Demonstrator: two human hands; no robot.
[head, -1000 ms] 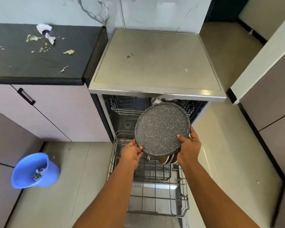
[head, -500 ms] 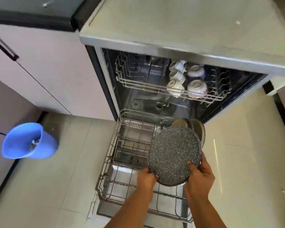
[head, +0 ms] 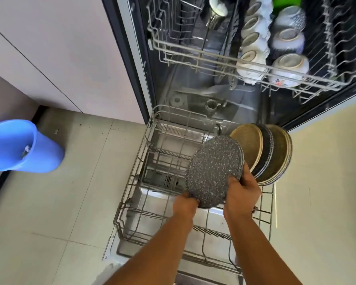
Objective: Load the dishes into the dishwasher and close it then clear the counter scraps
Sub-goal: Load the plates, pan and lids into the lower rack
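Lower now than half a second ago, the speckled plate [head: 213, 171] has come down from in front of the open dishwasher [head: 193, 89] to the pulled-out lower rack [head: 132, 182], right of centre in the frame. I hold it with both hands: my left hand [head: 185, 205] grips its bottom edge, fingers curled under the rim, and my right hand [head: 243, 192] clamps the right edge, thumb on the speckled face. It stands tilted on edge, just beside a row of upright plates [head: 271, 155] already slotted at the rack's far right; whether it touches the nearest of them I cannot tell.

Earlier the view took in the dishwasher top and cabinet handle; now it has dropped closer, and those are out of frame. At upper right the upper rack [head: 214, 56] carries a line of white cups [head: 253, 46] set mouth-down and patterned bowls [head: 288, 66] beside them. A steel tumbler [head: 216, 13] sits inverted further left, and something green [head: 286, 1] shows at the top edge.

At far left a blue bucket [head: 43, 151] stands on the tiled floor [head: 60, 202], with something small and pale inside. Pale cabinet fronts [head: 60, 48] fill the upper left.
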